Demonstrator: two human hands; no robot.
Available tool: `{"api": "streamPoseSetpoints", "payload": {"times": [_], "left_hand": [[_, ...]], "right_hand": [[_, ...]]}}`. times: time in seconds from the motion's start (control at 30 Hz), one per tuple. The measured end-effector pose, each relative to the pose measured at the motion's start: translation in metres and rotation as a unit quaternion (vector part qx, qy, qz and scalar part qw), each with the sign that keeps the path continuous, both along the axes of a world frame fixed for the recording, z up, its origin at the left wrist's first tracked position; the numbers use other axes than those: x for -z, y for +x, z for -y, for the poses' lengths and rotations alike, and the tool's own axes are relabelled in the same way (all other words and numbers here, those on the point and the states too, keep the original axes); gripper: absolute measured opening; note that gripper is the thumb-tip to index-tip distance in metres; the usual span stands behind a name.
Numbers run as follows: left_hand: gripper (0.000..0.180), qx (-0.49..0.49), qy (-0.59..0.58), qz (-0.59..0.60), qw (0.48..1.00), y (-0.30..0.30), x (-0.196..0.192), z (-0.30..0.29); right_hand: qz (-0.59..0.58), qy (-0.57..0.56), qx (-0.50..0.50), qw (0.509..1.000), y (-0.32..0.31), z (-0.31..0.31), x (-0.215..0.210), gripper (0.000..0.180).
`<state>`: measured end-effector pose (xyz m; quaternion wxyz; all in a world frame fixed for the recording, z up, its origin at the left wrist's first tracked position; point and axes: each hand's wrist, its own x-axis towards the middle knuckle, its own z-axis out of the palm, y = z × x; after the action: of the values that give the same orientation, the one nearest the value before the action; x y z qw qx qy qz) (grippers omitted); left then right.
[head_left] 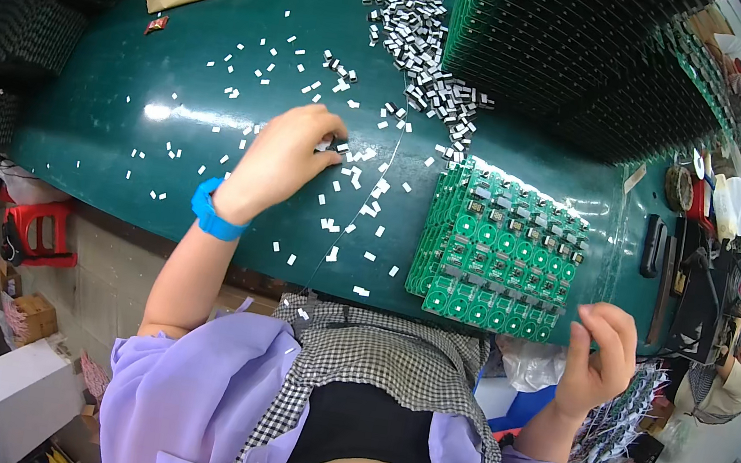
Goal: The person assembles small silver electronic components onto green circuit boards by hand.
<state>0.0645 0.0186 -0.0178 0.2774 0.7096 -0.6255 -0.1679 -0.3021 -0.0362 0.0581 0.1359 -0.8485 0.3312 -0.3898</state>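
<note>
From where I stand, the left hand (286, 158) curls thumb and forefinger close among small white pieces (322, 198) strewn mid-desk (81, 134); I can't tell whether they pinch one. The green circuit boards (504, 260) lie to its right along the desk's near edge, closer to the right hand (598, 363), thumb and fingertips slightly apart.

Bright light glares off the green table (100, 132); dark fisheye edges bend.
</note>
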Motion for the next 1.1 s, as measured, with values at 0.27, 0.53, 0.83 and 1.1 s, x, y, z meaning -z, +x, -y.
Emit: {"api": "streamPoseSetpoints", "payload": {"times": [0.27, 0.53, 0.83, 1.1], "left_hand": [[0.015, -0.006, -0.035, -0.42, 0.907, -0.051, -0.029, -0.031], [0.017, 0.094, -0.185, -0.379, 0.902, -0.121, -0.025, -0.055], [0.019, 0.092, -0.281, -0.267, 0.917, -0.125, -0.021, -0.06], [0.018, 0.125, -0.285, -0.273, 0.91, -0.122, -0.017, -0.057]], "right_hand": [[0.103, 0.202, -0.085, 0.97, 0.039, -0.041, 0.01, 0.028], [0.098, 0.123, -0.155, 0.975, 0.08, -0.043, 0.024, 0.027], [0.098, 0.186, -0.169, 0.963, 0.074, -0.045, 0.027, 0.024], [0.076, 0.185, -0.196, 0.96, 0.072, -0.039, 0.03, 0.025]]}}
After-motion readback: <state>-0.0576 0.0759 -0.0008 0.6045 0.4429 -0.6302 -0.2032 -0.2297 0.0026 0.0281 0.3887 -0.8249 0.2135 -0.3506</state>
